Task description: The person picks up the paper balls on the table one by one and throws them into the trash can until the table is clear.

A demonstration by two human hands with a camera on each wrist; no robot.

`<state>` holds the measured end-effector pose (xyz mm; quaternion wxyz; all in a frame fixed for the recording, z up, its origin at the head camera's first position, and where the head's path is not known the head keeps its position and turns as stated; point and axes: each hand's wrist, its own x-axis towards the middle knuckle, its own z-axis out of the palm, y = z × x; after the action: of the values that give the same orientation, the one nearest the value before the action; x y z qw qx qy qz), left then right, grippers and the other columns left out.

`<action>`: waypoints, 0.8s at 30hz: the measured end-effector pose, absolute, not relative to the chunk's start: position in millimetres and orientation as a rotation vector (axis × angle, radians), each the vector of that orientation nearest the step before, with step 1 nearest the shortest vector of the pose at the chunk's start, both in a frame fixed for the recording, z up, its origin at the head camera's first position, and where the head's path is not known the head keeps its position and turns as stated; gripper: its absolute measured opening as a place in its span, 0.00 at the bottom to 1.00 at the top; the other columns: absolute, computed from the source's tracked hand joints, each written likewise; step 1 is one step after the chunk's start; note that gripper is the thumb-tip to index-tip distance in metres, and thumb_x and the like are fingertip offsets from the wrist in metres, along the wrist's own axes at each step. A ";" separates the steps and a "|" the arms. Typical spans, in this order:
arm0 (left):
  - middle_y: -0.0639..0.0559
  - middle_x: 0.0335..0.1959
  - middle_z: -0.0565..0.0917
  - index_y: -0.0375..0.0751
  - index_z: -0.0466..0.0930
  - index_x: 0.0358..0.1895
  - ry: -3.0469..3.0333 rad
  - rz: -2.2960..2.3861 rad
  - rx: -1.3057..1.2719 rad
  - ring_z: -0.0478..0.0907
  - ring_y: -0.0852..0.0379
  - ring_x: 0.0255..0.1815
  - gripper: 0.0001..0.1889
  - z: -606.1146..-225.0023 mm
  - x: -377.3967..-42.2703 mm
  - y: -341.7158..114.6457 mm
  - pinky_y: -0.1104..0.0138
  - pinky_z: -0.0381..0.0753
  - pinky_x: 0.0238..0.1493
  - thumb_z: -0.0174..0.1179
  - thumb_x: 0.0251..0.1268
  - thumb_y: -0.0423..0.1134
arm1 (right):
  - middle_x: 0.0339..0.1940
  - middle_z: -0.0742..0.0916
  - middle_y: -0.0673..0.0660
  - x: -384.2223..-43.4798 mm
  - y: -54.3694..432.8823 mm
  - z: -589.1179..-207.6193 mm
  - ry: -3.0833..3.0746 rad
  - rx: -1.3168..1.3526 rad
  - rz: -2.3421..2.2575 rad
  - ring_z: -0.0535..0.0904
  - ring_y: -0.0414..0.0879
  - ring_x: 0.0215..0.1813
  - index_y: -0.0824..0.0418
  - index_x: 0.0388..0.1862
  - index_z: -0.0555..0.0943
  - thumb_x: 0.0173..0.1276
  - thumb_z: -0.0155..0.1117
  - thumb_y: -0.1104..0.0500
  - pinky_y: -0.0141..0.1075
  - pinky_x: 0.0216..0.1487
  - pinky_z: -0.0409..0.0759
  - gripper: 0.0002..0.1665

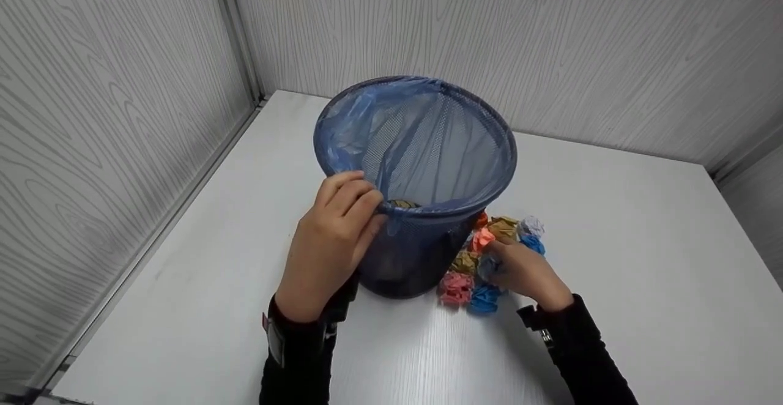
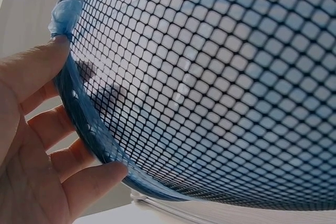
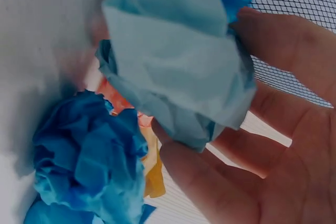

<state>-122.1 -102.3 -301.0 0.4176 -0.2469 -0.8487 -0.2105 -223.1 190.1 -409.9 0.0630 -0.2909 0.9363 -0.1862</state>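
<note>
A dark mesh wastebasket (image 1: 397, 264), lined with a translucent blue plastic bag (image 1: 422, 142), leans a little on the white table. My left hand (image 1: 333, 234) grips its near-left rim, thumb outside and fingers over the edge. In the left wrist view the bag's edge is folded over the rim (image 2: 84, 108), with a bunched knot by the thumb. On the right, my right hand (image 1: 529, 273) holds a pale grey-blue crumpled paper ball (image 3: 178, 61) between thumb and fingers. Inside the wastebasket, a brownish crumpled ball (image 1: 404, 204) shows at the near side.
Several crumpled paper balls cluster against the wastebasket's right side: a pink one (image 1: 456, 289), a blue one (image 1: 485, 299), an orange one (image 1: 482, 239), a mustard one (image 1: 503, 227) and a white one (image 1: 531, 226). Wood-grain panels (image 1: 489, 38) stand behind and left of the table (image 1: 642, 258).
</note>
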 end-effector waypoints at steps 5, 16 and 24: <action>0.45 0.39 0.76 0.35 0.76 0.37 -2.122 -0.542 -0.623 0.67 0.49 0.54 0.07 -298.9 -122.7 -100.6 0.66 0.73 0.49 0.60 0.54 0.31 | 0.40 0.79 0.60 -219.8 195.8 -397.8 2.851 -0.884 -0.564 0.76 0.51 0.37 0.66 0.50 0.74 0.50 0.65 0.66 0.43 0.37 0.76 0.25; 0.45 0.39 0.76 0.35 0.76 0.37 -2.115 -0.565 -0.658 0.67 0.49 0.54 0.08 -297.5 -125.3 -99.8 0.65 0.73 0.49 0.60 0.54 0.31 | 0.44 0.77 0.59 -201.8 207.1 -364.3 3.042 -0.880 -0.733 0.75 0.50 0.40 0.64 0.49 0.75 0.52 0.66 0.62 0.45 0.40 0.75 0.23; 0.45 0.39 0.76 0.35 0.76 0.37 -2.112 -0.580 -0.670 0.67 0.49 0.54 0.07 -302.1 -126.8 -97.7 0.65 0.73 0.49 0.60 0.54 0.31 | 0.47 0.77 0.59 -188.9 205.0 -353.4 3.170 -0.971 -0.988 0.75 0.49 0.46 0.64 0.49 0.75 0.52 0.67 0.63 0.44 0.42 0.75 0.23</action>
<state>-126.8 -97.7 -302.1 0.4127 -0.2665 -0.8399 -0.2305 -188.9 205.0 -353.4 -0.1580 -0.2771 0.9048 -0.2820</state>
